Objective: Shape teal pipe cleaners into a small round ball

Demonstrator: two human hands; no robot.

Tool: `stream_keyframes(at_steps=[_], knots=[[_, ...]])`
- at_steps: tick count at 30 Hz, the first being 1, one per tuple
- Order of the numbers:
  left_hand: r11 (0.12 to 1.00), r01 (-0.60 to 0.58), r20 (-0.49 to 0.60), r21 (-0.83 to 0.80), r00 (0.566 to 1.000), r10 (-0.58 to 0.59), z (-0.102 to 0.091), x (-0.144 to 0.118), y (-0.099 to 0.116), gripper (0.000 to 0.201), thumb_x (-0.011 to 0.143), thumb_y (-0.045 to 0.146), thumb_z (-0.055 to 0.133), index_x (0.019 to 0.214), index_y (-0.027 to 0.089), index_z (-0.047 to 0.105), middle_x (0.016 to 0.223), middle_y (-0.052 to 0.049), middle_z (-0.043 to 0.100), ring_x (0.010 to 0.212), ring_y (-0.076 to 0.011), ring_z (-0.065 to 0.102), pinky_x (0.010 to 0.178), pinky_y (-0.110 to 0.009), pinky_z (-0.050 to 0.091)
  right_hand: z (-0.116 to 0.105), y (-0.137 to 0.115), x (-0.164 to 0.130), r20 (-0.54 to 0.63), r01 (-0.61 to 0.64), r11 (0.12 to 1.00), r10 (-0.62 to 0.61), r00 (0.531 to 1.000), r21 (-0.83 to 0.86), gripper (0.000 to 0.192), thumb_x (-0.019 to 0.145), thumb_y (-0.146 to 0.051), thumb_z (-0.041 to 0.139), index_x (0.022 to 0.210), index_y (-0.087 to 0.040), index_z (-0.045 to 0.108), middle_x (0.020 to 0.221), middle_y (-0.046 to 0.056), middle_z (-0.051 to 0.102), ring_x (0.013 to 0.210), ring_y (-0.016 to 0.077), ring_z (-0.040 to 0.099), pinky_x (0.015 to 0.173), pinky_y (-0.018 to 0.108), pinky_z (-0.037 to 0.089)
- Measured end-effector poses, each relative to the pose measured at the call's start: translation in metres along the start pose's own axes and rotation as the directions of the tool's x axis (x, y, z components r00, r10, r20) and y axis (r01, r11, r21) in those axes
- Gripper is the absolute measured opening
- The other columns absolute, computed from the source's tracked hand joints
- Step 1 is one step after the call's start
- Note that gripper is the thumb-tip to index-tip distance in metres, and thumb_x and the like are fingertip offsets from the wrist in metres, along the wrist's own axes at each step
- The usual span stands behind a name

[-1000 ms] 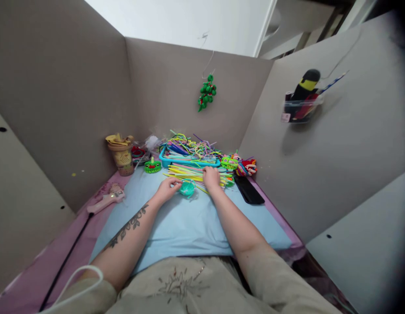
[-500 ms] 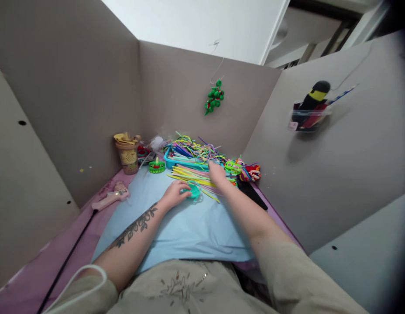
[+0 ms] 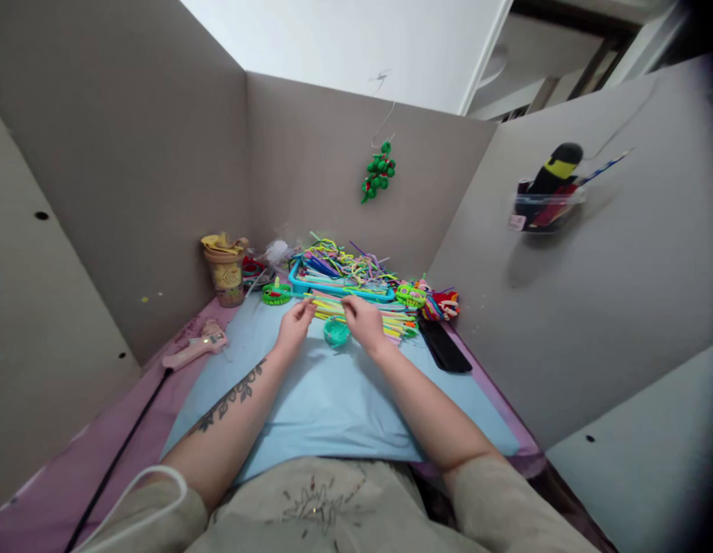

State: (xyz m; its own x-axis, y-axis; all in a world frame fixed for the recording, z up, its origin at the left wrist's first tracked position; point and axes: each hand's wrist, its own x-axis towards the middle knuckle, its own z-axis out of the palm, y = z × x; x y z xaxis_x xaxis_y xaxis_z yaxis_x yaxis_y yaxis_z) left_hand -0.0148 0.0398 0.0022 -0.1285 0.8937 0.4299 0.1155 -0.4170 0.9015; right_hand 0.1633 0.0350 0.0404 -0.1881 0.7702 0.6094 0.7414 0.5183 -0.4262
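Two hands working close together at the far end of a light blue mat (image 3: 333, 399), the left hand (image 3: 295, 322) at 10 o'clock from a small teal woven piece (image 3: 336, 332), the right hand (image 3: 365, 322) at 2 o'clock from it. Pinching, between both sets of fingertips, what looks like a yellow pipe cleaner (image 3: 327, 303) stretched across the gap; too small to tell for certain whether each hand is truly gripping it or only touching. Lying on the mat just below the hands and between the wrists, the teal piece, apart from the fingers. Spreading out at 12 o'clock from the hands, a loose pile of yellow and pink pipe cleaners (image 3: 385, 316), and beyond that a blue tray (image 3: 302, 288) brimming with tangled coloured stems. Sitting at 10 o'clock from the tray, a green ring-shaped craft (image 3: 274, 293) and a tan cup (image 3: 225, 273). Resting at 9 o'clock on the pink table cover, a pink glue gun (image 3: 194, 348) with its dark cord trailing towards the near edge. Lying at 3 o'clock from the right hand, a flat black object (image 3: 446, 347). Hanging on the back panel at 12 o'clock, a green beaded ornament (image 3: 379, 170)
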Motion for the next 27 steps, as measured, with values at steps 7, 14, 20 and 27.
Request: stream_keyframes(at_steps=[7, 14, 20, 27], knots=[[0.879, 0.141, -0.031, -0.456, 0.984, -0.174, -0.02, 0.017, 0.003, 0.045, 0.087, 0.055, 0.033, 0.091, 0.02, 0.06, 0.084, -0.006, 0.065, 0.081, -0.0136, 0.062, 0.069, -0.026, 0.05, 0.021, 0.002, -0.02, 0.128, 0.041, 0.996, -0.03, 0.991, -0.082, 0.03, 0.086, -0.018, 0.04, 0.103, -0.026, 0.064, 0.1, 0.007, 0.066, 0.096, 0.0227, 0.056, 0.084, 0.033, 0.039], [0.841, -0.36, -0.393, -0.404, 0.898, 0.196, -0.038, 0.014, 0.072, 0.036, 0.086, 0.055, 0.039, 0.09, 0.024, 0.057, 0.076, 0.0, 0.06, 0.074, -0.0113, 0.06, 0.073, -0.027, 0.05, -0.001, 0.016, -0.022, -0.239, 0.087, 0.991, -0.11, 0.965, -0.102, 0.039, 0.08, -0.021, 0.049, 0.119, -0.019, 0.051, 0.126, 0.012, 0.049, 0.119, 0.0268, 0.039, 0.101, 0.044, 0.029], [0.715, -0.665, 0.167, 0.216, 0.746, 0.644, -0.032, -0.006, 0.082, 0.033, 0.089, 0.041, 0.041, 0.096, 0.021, 0.066, 0.082, -0.006, 0.062, 0.082, -0.0163, 0.058, 0.079, -0.029, 0.046, -0.003, 0.037, -0.024, 0.258, 0.359, 0.928, -0.373, 0.891, 0.103, 0.03, 0.073, -0.012, 0.052, 0.101, -0.019, 0.059, 0.104, 0.007, 0.06, 0.103, 0.0201, 0.051, 0.094, 0.035, 0.037], [0.791, -0.505, 0.55, 0.345, 0.792, 0.265, 0.002, -0.013, 0.005, 0.034, 0.088, 0.024, 0.037, 0.116, 0.019, 0.056, 0.09, -0.007, 0.062, 0.085, -0.0177, 0.057, 0.079, -0.03, 0.045, 0.009, 0.047, -0.023, 0.319, 0.406, 0.913, -0.394, 0.862, 0.031, 0.017, 0.074, -0.019, 0.062, 0.091, -0.021, 0.064, 0.094, 0.007, 0.062, 0.104, 0.0226, 0.049, 0.092, 0.038, 0.036]])
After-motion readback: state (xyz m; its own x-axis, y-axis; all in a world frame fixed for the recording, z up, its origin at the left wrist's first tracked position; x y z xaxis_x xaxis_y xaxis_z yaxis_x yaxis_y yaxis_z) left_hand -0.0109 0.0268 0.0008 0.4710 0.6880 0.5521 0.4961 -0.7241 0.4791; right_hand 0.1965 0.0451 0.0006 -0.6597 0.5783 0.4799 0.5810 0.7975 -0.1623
